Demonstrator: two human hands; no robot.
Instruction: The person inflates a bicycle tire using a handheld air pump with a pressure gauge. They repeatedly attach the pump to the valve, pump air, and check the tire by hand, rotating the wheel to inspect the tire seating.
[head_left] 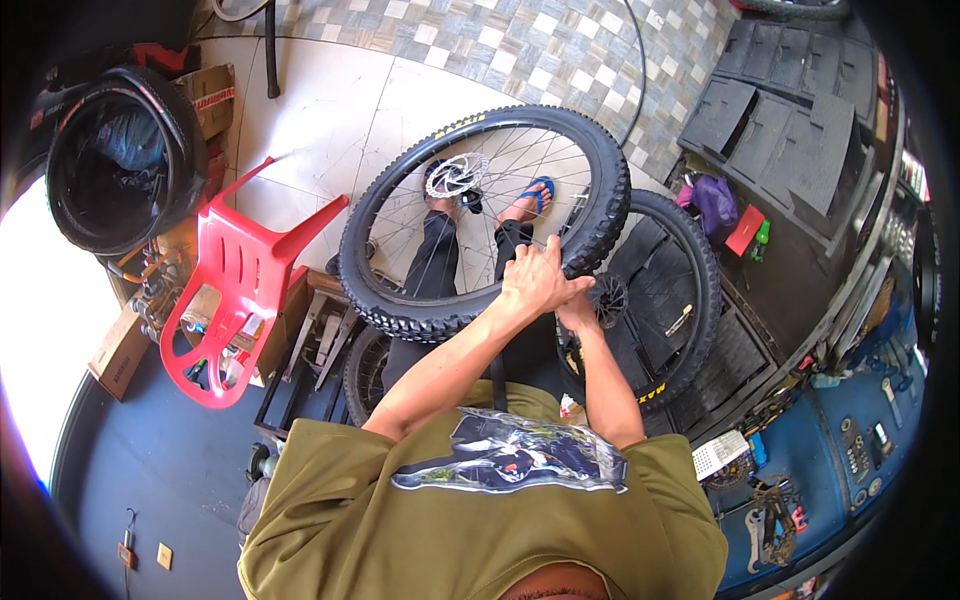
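A bicycle wheel (369, 183) with a knobby black tyre, thin spokes and a silver brake disc (458, 176) lies tilted across my lap. My left hand (538, 278) presses over its near right edge, fingers bent across the rim and tyre, thumb reaching toward my right hand. My right hand (577, 314) is against the outer side of the tyre just below; its fingers are mostly hidden by the left hand and the tyre. Behind it to the right leans a second bicycle wheel (707, 290) with a dark brake disc (607, 299).
On the left stand a red plastic chair (250, 240) and a stack of tyres (180, 150). Dark panels (780, 130) and a purple bag (712, 205) are at the right. Tools, including a chain wrench-like piece (770, 520), lie on a blue surface (830, 440) at lower right.
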